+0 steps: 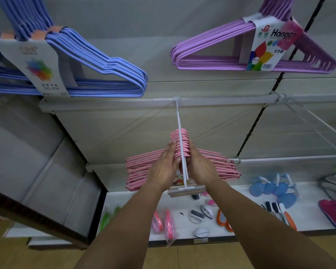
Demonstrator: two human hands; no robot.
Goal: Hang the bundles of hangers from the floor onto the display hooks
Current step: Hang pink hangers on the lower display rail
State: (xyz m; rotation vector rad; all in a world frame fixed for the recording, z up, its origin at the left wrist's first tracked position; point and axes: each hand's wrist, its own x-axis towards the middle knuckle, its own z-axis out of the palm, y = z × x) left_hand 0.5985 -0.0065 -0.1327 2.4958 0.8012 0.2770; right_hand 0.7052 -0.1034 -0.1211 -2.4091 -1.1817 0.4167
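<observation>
Two bare hands meet at the middle of the head view, one on each side of a pink hanger bundle (142,169). The bundle consists of many thin pink hangers stacked flat against each other; their curved hook tops are gathered at the centre and looped over a white display hook (180,144). This hook projects from a white rail (124,105) on the display wall toward the camera and ends in a clear price-tag holder (186,191). The hanger shoulders fan out to left and right below the hook. A printed card at the bundle's centre is mostly hidden behind the hands.

The left hand (164,167) lies against the left side of the gathered hook tops with fingers extended and flat, thumb curled near the rod. The right hand (200,166) presses the right side in the same way; this grip is a flat two-sided press, not a closed fist.

Above, at the upper left, a blue hanger bundle (97,61) hangs with a white label card. At the upper right hangs a purple hanger bundle (211,55) with a card reading "Hanger".

Below, the bottom shelf (237,222) carries small brushes, blue packaged items and pink packets.
</observation>
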